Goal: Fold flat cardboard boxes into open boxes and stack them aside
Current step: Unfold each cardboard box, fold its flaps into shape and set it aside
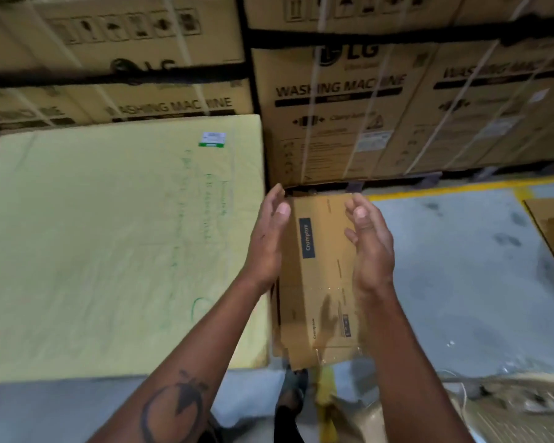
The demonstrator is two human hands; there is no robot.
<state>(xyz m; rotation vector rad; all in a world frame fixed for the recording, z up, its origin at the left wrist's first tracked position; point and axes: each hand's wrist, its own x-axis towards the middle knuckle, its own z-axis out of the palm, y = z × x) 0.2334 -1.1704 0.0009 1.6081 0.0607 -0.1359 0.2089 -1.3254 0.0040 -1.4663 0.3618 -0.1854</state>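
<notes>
Both hands spread, flat carton between and below them.

Fingers of left hand and right hand loosely straight, palms facing, gripping nothing. Flat box lies at frame centre, long axis running up-frame, leaning by yellow sheet. Touch uncertain; both hands equally near. Likely next: close in on its two long edges.

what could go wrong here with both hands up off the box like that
Neither the left hand nor the right hand seems to grip the cardboard box, so it may slump or tip sideways against the yellow sheet. The box stands at the edge of that sheet, where a flap could catch. Loose clear plastic by its lower end and near the foot might be a slip or snag hazard.
</notes>
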